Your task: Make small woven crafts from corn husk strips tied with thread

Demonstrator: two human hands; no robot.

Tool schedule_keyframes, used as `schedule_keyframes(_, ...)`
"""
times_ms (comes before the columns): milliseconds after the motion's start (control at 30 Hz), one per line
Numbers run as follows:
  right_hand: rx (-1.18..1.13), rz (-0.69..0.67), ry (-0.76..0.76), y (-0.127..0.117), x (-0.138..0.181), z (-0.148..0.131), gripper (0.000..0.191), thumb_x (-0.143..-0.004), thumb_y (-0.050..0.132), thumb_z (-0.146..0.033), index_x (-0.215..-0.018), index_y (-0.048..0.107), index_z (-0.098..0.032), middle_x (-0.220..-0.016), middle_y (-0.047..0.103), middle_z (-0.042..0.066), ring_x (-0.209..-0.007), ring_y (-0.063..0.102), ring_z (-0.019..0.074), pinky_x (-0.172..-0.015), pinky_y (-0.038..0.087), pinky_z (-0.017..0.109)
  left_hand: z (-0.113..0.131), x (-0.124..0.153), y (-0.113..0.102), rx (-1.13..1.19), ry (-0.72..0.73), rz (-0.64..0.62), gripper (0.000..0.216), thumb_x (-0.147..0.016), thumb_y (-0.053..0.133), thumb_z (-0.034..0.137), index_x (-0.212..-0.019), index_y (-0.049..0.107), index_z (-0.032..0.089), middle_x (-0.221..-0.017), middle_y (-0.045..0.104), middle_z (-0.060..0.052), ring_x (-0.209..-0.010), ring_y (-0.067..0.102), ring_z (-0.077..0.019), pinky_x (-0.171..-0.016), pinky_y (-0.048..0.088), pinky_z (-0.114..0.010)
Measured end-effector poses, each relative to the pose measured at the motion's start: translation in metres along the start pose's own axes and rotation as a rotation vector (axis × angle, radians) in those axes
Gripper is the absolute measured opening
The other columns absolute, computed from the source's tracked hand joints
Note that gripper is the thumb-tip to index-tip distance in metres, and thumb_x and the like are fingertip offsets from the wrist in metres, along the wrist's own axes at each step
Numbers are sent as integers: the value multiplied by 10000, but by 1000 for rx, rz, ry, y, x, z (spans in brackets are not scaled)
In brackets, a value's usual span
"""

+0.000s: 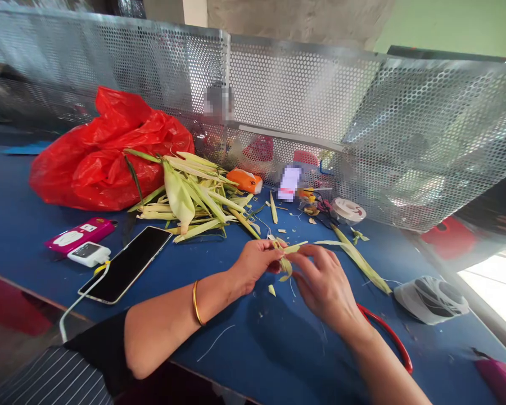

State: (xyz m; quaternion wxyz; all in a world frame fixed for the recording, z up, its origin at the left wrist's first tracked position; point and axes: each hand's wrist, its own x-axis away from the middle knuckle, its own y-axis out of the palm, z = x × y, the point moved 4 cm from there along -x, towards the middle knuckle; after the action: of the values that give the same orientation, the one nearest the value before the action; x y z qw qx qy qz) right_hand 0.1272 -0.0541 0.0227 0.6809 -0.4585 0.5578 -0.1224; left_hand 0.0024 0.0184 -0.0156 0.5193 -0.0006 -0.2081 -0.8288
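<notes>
Over the middle of the blue table (pixel 244 349), my left hand (pixel 257 261) pinches a small bundle of folded corn husk (pixel 285 269). The fingers of my right hand (pixel 322 278) close on a pale husk strip at the bundle's right side. Thin white threads lie on the table under and around my hands. Beyond them rests a heap of pale green corn husks (pixel 202 197). A longer husk strip (pixel 362 259) lies to the right, past my right hand. Part of the bundle is hidden by my fingers.
A red plastic bag (pixel 109 157) bulges at the back left, near a phone (pixel 129 264) and a magenta power bank (pixel 80 235). White tape roll (pixel 348 211), orange pack (pixel 245 181) and wrapped roll (pixel 430 299) stand around. A red handle (pixel 390 332) lies by my right wrist. Perforated metal panels (pixel 295 84) border the back.
</notes>
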Motion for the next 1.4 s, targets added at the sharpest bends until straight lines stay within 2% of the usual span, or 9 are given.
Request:
schedule_keyframes(133, -33, -36, -117, -4, -4, -7, 218, -913, 519, -115, -946, 689, -249, -935, 685, 44, -859, 609, 196, -850, 437, 370, 0, -1, 0, -69, 6, -22, 276, -679, 762, 280, -894, 724, 112, -676, 634, -4, -524, 506, -57, -523, 391, -197)
schedule_keyframes(367, -355, 68, 259, -6, -2, 14, 161, -937, 521, -259, -871, 667, -244, -942, 688, 42, -890, 633, 194, -805, 463, 337, 3, 2, 8, -207, 86, -164, 210, -765, 666, 224, -947, 716, 132, -717, 681, -34, -599, 593, -97, -574, 426, -220)
schedule_keyframes(600, -57, 37, 461, 6, 7, 20, 305, -920, 473, -376, -653, 437, -233, -574, 500, -20, -503, 434, 137, -502, 280, 258, 0, 9, 17, -278, 114, -340, 147, -808, 608, 266, -783, 670, 136, -722, 683, -45, -670, 611, -130, -647, 461, -256)
schedule_keyframes(800, -145, -23, 647, 15, 12, 19, 317, -904, 478, -403, -648, 412, -229, -508, 458, -47, -469, 375, 117, -494, 240, 246, -7, 9, 18, -260, 91, -270, 162, -733, 719, 285, -779, 671, 137, -670, 662, -5, -629, 594, -118, -644, 455, -252)
schedule_keyframes(967, -506, -9, 782, 20, 13, 29, 353, -894, 486, -499, -687, 517, -215, -546, 463, -40, -515, 402, 120, -500, 288, 244, -10, 7, 14, -177, 9, -112, 154, -724, 736, 232, -822, 674, 130, -690, 689, -30, -590, 617, -117, -573, 433, -232)
schedule_keyframes(1100, -909, -39, 881, 9, 8, 38, 432, -815, 569, -606, -874, 625, -182, -593, 503, -31, -514, 444, 122, -501, 346, 253, -4, 5, 9, -69, -102, -92, 152, -766, 710, 227, -877, 693, 124, -743, 710, -52, -607, 645, -113, -623, 462, -239)
schedule_keyframes(1200, -1084, -47, 901, -1, 6, 41, 420, -724, 722, -521, -944, 681, -166, -615, 537, -22, -548, 461, 116, -537, 369, 252, 2, 4, 6, -35, -105, -86, 160, -765, 715, 222, -889, 701, 122, -748, 702, -44, -591, 633, -98, -631, 460, -236)
schedule_keyframes(1300, -1197, -86, 899, 1, 7, 39, 351, -681, 780, -445, -889, 720, -168, -620, 566, -7, -582, 482, 123, -565, 380, 257, 5, 5, 5, -28, -93, -115, 142, -779, 692, 213, -884, 698, 118, -698, 666, -19, -554, 601, -80, -607, 446, -227)
schedule_keyframes(1400, -1136, 35, 869, 6, 8, 40, 262, -727, 750, -429, -805, 731, -180, -651, 592, 3, -616, 493, 126, -598, 395, 260, 5, 5, 7, -35, -88, -147, 129, -796, 659, 205, -880, 690, 112, -652, 630, 3, -523, 567, -66, -598, 444, -221)
